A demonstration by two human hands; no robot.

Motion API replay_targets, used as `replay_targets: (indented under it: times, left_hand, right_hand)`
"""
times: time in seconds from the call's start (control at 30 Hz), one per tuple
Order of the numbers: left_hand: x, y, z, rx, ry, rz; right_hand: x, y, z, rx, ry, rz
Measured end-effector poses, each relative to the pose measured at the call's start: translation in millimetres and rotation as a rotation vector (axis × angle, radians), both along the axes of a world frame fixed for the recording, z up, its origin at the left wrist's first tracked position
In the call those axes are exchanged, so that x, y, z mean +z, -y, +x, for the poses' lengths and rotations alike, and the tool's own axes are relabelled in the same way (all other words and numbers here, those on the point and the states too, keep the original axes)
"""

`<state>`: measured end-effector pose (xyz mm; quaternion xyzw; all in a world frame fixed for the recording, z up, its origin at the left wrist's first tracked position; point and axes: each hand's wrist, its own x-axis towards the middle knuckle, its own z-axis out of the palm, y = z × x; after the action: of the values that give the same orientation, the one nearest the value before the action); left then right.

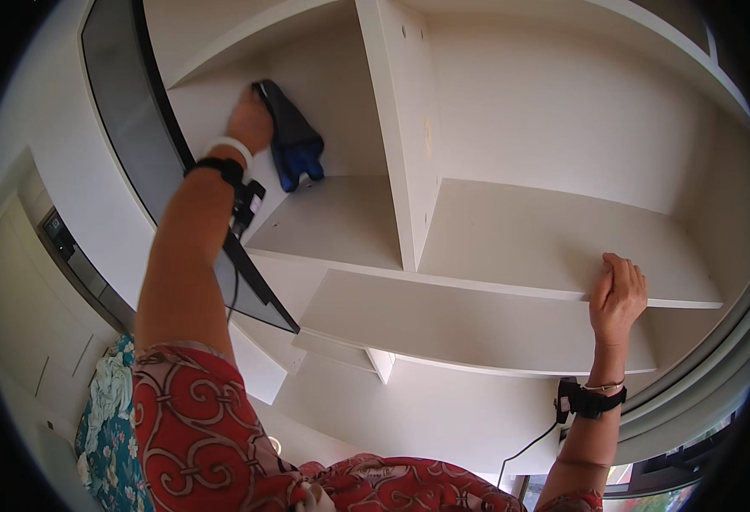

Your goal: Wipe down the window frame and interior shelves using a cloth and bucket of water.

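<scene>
My left hand (252, 120) reaches into the upper left compartment of a white cabinet and grips a grey and blue cloth (291, 128). The cloth hangs down, close to the left side wall of that compartment, and its lower end comes near the shelf board (343, 221). The fingers of this hand are partly hidden behind the wrist and cloth. On the right, my right hand (619, 296) is at the front edge of the wider shelf (541, 224), its fingers loosely bent and nothing seen in them.
An upright divider (391, 128) separates both compartments. A black-framed glass door (125, 96) stands swung out at the left, beside my left arm. Below lie a lower shelf (451, 320) and a small partition (381, 365). Cables hang from both wrist straps. Gathered curtains (688, 390) are at the right.
</scene>
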<state>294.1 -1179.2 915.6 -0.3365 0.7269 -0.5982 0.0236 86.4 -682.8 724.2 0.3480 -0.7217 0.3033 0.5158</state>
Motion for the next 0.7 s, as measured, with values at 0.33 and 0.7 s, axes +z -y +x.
replay_targets:
  times: [0.33, 0.7]
  left_hand:
    - [-47.7, -29.6, 15.8, 0.033, 0.082, 0.284]
    - [4.9, -68.0, 64.2, -0.001, 0.035, 0.149]
  right_hand:
    - [-0.9, 0.9, -3.3, -0.025, -0.002, -0.003]
    - [-5.0, -1.8, -0.7, -0.023, -0.016, 0.033]
